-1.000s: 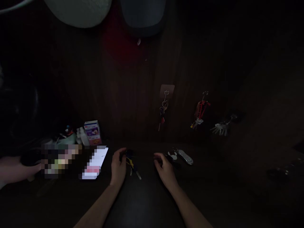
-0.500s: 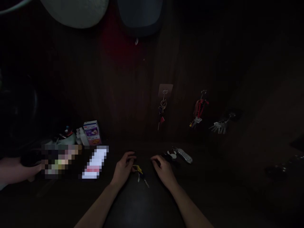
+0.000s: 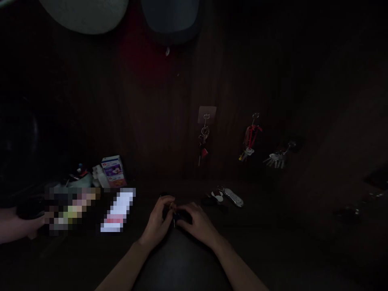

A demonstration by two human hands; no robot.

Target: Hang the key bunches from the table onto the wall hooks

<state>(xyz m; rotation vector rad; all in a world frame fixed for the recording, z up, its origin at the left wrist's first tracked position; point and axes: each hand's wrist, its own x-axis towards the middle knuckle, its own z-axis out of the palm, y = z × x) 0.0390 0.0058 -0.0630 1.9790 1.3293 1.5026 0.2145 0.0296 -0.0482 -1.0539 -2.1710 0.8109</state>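
1 left hand point(image 3: 160, 218), 1 right hand point(image 3: 199, 223), 1 key set point(image 3: 174, 223) between them, 3 legible key bunches point(image 3: 277, 158) hung on wall point(image 3: 151, 133), 1 silver fob point(image 3: 233, 197) near tabletop point(image 3: 176, 262) back edge, 2 rounded items point(image 3: 87, 16) up top

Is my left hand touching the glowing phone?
Apart. The head view shows a plain strip of dark tabletop between your left hand and the glowing phone.

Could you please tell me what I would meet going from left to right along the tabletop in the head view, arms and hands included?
Another person's forearm, lit phone-like screen, wearer's left hand, key between the hands, wearer's right hand, silver keyring fob.
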